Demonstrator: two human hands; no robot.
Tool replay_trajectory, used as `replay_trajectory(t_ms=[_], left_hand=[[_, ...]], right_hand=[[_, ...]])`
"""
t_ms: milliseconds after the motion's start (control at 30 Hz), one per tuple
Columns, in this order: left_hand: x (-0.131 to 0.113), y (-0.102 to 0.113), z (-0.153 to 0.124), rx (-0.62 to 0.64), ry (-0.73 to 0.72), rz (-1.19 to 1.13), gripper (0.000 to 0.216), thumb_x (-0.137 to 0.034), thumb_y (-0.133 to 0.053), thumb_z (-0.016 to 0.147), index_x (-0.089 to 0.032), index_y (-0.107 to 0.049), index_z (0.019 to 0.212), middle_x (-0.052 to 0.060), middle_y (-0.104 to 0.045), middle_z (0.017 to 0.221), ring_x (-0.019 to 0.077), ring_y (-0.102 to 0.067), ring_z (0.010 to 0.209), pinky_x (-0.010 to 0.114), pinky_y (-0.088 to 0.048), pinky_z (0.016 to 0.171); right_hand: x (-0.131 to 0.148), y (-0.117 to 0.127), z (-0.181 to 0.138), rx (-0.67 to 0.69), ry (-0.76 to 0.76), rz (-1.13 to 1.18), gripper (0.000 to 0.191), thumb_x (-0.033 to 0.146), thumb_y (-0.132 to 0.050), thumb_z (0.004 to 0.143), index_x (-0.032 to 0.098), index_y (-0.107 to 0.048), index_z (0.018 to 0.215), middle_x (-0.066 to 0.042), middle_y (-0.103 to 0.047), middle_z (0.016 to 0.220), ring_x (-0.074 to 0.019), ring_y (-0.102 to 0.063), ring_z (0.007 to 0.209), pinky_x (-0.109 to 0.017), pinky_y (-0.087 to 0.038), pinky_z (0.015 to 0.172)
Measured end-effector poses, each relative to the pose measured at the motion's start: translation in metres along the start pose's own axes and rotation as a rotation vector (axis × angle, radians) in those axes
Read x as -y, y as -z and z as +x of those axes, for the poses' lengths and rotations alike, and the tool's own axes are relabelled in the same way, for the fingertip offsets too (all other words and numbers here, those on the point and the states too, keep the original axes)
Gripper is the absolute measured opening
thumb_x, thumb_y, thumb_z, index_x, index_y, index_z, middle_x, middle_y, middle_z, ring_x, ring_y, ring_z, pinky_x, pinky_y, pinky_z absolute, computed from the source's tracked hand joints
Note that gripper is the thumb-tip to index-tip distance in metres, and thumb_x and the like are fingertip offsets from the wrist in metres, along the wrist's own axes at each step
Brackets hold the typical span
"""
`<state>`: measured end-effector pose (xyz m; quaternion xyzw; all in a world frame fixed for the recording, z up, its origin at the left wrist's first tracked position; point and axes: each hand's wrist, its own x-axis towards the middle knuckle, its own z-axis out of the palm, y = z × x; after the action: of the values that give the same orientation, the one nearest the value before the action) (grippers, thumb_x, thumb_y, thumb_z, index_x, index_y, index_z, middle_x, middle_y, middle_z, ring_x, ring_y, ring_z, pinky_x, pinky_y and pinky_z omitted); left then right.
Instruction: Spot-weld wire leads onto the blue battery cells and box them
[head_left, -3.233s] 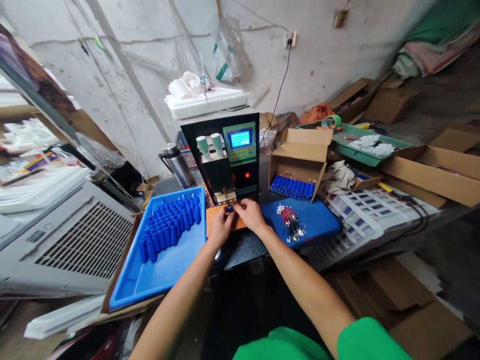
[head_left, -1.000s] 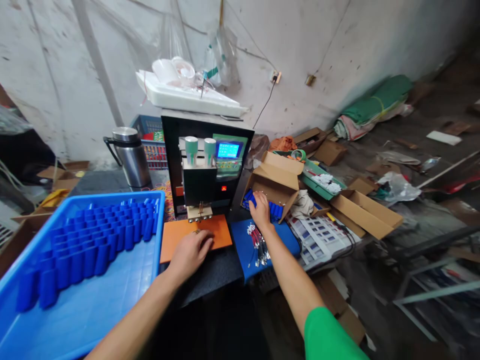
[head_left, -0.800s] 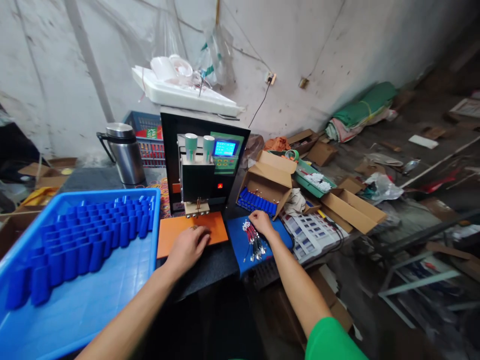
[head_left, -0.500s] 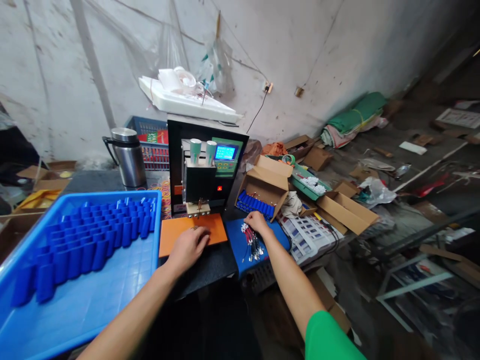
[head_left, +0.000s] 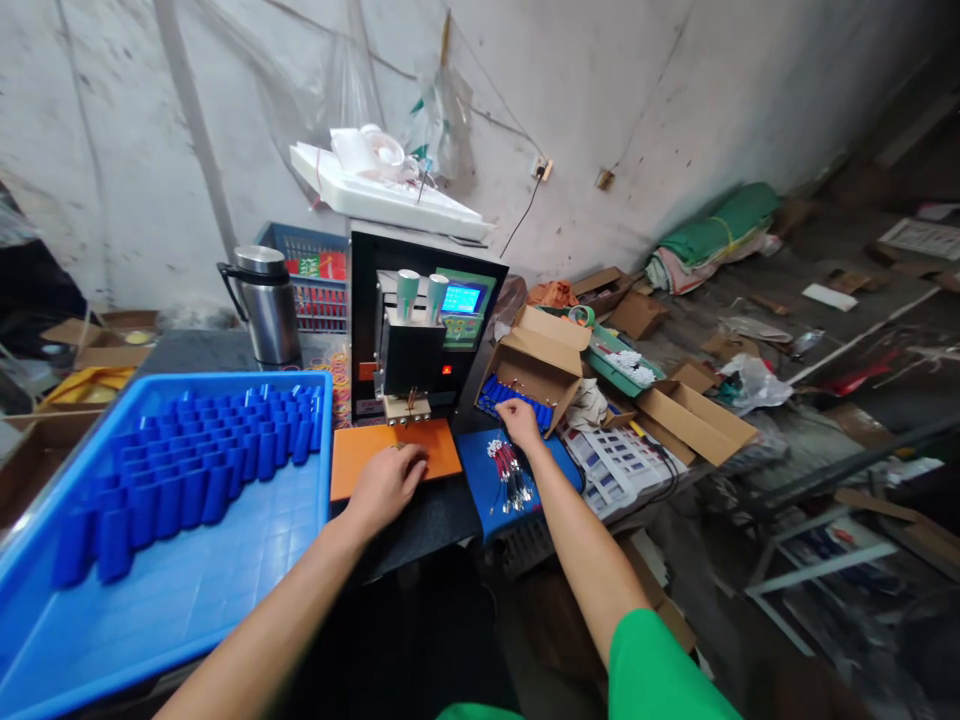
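My left hand (head_left: 386,483) rests on the orange board (head_left: 346,462) below the spot welder (head_left: 411,360), with its fingers curled together. Anything inside those fingers is hidden. At the near edge of a cardboard box (head_left: 551,352), my right hand (head_left: 519,422) is closed in a pinch. Whatever it pinches is too small to make out. Blue wrapped cylindrical cells (head_left: 541,408) lie in that box. Just below the right hand, a bunch of red and black wire leads (head_left: 510,475) with white connectors is spread on a blue pad (head_left: 480,462).
A blue tray (head_left: 247,590) with rows of blue cylinders (head_left: 202,455) stands at left. Behind it are a steel mug (head_left: 268,310) and a plastic crate (head_left: 319,300). White foam (head_left: 390,195) lies atop the welder. A green tray (head_left: 619,362) and an open carton (head_left: 697,420) sit at right.
My right hand has moved up from the wire leads to the edge of the cell box. My left hand stays curled on the orange board. The view has shifted slightly.
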<state>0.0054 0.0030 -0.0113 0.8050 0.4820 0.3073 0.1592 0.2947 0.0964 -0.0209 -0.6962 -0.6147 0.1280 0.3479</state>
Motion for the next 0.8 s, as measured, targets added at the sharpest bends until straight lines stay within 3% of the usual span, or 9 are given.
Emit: replay_trajectory(t_ms=[133,267,533,800], left_hand=[[-0.003,-0.001,0.0,-0.035,0.003,-0.047,0.024,-0.032,-0.047,0.09,-0.02,-0.065,0.101,0.007,-0.071,0.09,0.023,-0.065,0.085,0.035,-0.049,0.076],[-0.009,-0.001,-0.003,-0.092,-0.016,-0.161,0.027,-0.037,-0.049,0.091,-0.019,-0.064,0.105,0.004,-0.071,0.088,0.0193,-0.065,0.08,0.032,-0.049,0.076],[-0.016,0.001,-0.009,-0.11,0.016,-0.285,0.029,-0.041,-0.056,0.087,-0.018,-0.066,0.102,0.004,-0.072,0.085,0.0157,-0.064,0.07,0.028,-0.049,0.068],[-0.017,0.006,-0.01,-0.099,0.091,-0.33,0.023,-0.032,-0.048,0.09,-0.018,-0.066,0.088,0.002,-0.071,0.078,0.0155,-0.064,0.07,0.026,-0.047,0.068]], right_hand=[[0.022,0.017,-0.005,-0.217,0.019,0.587,0.031,0.046,-0.06,0.078,0.015,-0.064,0.083,-0.002,-0.062,0.067,-0.0146,-0.055,0.058,-0.024,-0.044,0.054],[0.056,0.014,-0.027,-0.192,0.026,0.889,0.032,0.048,-0.067,0.073,0.017,-0.061,0.076,0.002,-0.055,0.062,-0.0108,-0.05,0.055,-0.022,-0.043,0.054],[0.11,-0.034,-0.087,0.0,-0.077,1.097,0.035,0.051,-0.071,0.072,0.018,-0.059,0.075,0.003,-0.053,0.062,-0.0107,-0.049,0.056,-0.023,-0.042,0.054],[0.122,-0.057,-0.105,0.037,-0.095,1.178,0.033,0.05,-0.066,0.076,0.019,-0.057,0.078,0.002,-0.054,0.065,-0.0113,-0.051,0.058,-0.023,-0.045,0.057]])
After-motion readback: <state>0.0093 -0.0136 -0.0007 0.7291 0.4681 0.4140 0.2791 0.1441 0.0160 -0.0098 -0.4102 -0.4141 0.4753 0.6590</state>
